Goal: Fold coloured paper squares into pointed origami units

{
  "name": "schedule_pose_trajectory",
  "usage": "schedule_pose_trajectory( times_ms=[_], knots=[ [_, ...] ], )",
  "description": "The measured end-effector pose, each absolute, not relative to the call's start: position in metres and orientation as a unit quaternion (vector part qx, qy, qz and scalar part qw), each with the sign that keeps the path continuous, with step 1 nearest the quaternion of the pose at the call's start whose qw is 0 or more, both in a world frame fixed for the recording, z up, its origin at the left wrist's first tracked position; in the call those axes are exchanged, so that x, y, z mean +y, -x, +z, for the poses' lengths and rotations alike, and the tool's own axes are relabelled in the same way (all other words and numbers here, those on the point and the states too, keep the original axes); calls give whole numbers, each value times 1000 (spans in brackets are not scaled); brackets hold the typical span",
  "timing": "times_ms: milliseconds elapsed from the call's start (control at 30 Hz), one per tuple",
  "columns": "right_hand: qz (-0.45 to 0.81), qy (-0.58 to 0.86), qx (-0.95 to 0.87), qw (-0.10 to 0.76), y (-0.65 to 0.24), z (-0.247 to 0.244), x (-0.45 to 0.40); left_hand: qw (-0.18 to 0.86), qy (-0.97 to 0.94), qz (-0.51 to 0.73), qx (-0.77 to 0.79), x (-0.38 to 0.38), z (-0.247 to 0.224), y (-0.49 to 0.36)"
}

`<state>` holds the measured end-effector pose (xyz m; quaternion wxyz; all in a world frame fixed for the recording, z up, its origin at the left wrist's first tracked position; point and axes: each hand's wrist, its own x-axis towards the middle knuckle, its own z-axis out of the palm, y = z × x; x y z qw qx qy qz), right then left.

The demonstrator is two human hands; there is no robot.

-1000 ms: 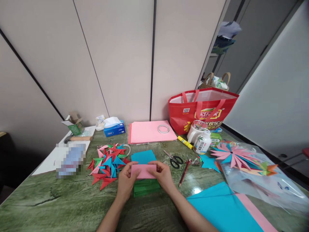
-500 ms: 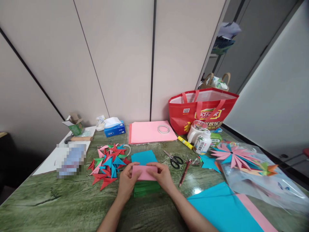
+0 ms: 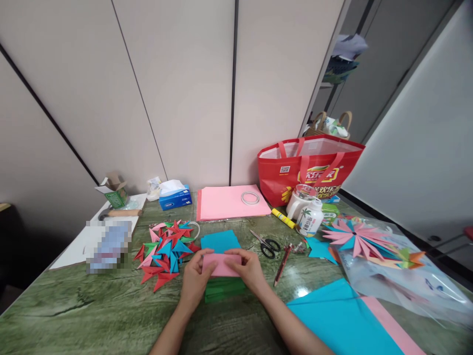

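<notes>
Paper, the pink bit, is pinched by left hand and right hand, scissors lying kinda near the right one.

On my head view: one pink paper, pinched between left hand and right hand near the table's front edge; green paper stack, partly hidden beneath; scissors, open (black handles); red tote bag, at the table's back edge; pile of folded paper pieces, left of the hands.
</notes>
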<state>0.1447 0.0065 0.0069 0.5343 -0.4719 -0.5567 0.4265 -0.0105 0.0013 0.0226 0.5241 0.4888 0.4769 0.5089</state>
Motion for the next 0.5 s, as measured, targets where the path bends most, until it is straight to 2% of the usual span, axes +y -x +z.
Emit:
schedule_pose_trajectory(
  times_ms=[333, 500],
  knots=[
    [439, 463, -581, 504, -146, 8, 8, 495, -519, 492, 493, 0, 28, 8],
    [438, 477, -571, 505, -143, 7, 7, 520, -513, 484, 482, -1, 26, 7]
  ],
)
